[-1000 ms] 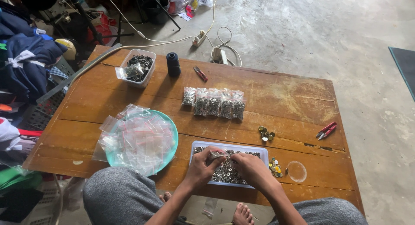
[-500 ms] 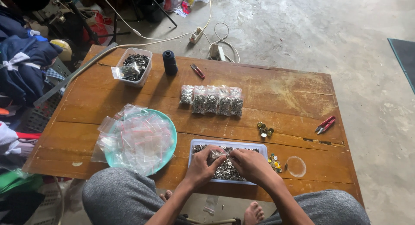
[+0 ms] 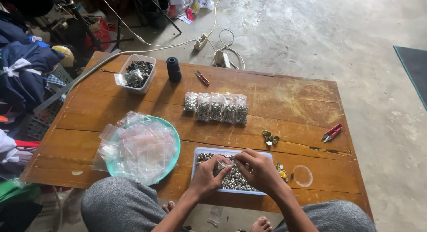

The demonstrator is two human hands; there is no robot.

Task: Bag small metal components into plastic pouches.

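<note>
My left hand (image 3: 205, 177) and right hand (image 3: 260, 169) had drawn together since a second earlier, both grips clenched on a small clear bag (image 3: 223, 163) above the tray of metal fasteners (image 3: 231, 178).

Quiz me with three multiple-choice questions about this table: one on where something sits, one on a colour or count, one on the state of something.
1. Where is the dark thread spool?
A. beside the clear tub at the far edge
B. on the teal plate
C. on the floor

2. How many filled bags lie in the row?
A. two
B. five
C. nine

3. What are the left hand and right hand doing?
A. resting flat
B. holding a small bag over the tray
C. gripping snips

A: spool stands right of tub. B: five bags side by side. B: both hands pinch it.
</note>
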